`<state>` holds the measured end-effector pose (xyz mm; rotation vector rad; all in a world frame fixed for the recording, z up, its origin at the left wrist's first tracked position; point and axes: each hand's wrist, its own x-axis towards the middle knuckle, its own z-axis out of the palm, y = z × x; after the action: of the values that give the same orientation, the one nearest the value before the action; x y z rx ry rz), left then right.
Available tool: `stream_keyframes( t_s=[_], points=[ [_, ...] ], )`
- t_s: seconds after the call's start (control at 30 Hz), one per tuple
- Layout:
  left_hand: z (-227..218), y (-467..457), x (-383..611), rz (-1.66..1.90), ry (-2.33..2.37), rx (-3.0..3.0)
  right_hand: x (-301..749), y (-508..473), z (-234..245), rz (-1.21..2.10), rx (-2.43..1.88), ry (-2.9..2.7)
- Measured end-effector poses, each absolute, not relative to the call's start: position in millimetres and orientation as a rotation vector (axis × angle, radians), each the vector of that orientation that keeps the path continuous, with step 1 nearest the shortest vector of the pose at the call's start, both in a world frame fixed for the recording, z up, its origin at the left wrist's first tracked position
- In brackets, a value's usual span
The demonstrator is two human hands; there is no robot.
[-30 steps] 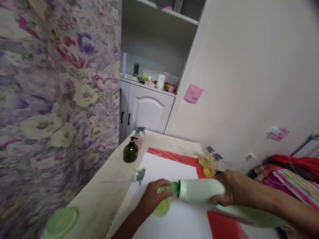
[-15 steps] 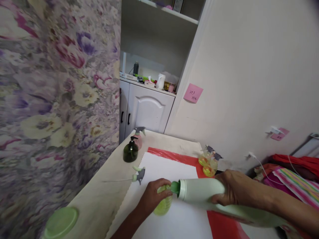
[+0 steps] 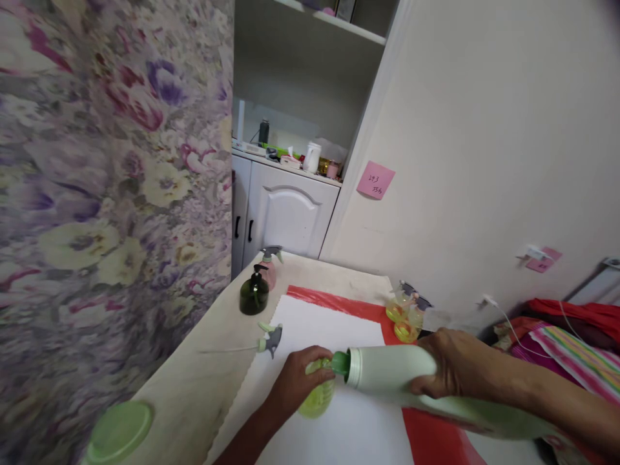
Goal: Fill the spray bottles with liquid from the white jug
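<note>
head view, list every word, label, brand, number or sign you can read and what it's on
"243", apparently, handwritten on the square pink paper note on the white wall; the line below it is unclear.
Small pink paper note, partly covered: marks too small to read.
Large pale green plastic bottle in the right hand: reddish markings, too blurred to read.

Floral wallpaper [image 3: 121,194], 9 o'clock. Plain off-white wall [image 3: 484,116], 2 o'clock. Recessed cabinet [image 3: 300,71], 12 o'clock: white shelf [image 3: 339,24] above; below, 2 white doors [image 3: 290,216], 2 black handles [image 3: 250,230].
</note>
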<state>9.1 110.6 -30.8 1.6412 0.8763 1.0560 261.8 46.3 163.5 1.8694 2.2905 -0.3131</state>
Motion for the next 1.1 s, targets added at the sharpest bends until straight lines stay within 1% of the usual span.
stream_keyframes(
  t_s=[1.1],
  points=[
    [-30.4,108.5,8.9,1.055,0.876,1.624,261.0,47.1,163.4,-0.309,1.883,2.278]
  ],
)
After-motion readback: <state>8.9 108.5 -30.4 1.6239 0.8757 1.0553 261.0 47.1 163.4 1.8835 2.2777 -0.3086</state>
